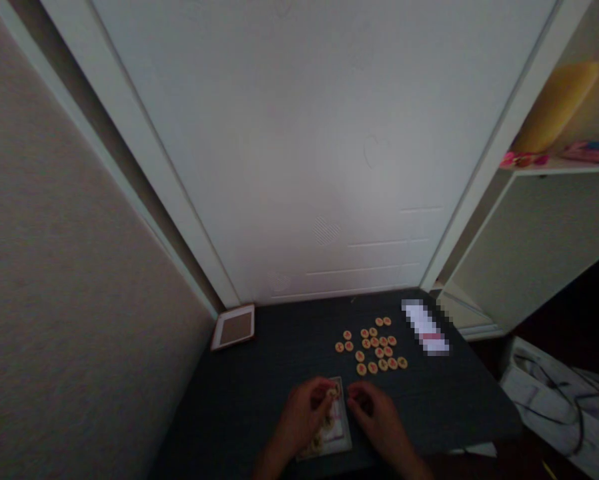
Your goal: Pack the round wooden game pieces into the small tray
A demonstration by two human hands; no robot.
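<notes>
A shallow clear box (347, 437) lies near the front of the dark table, with some round Chinese chess pieces inside it. My left hand (307, 410) reaches over the box, thumb and forefinger closed on a round Chinese chess piece (333, 392) at its far end. Just right of the box, my right hand (377, 413) has its fingers curled together. Whatever they may hold is too small and dark to make out. Beyond the hands, several wooden Chinese chess pieces (374, 367) with red characters lie loosely spread and flat on the table.
A framed flat object (234, 327) rests at the table's back left corner. A pixelated white item (424, 327) lies at the right. The dark table (269, 360) meets a white door (329, 167) behind. To the right, a white box (559, 400) with black cables stands lower down.
</notes>
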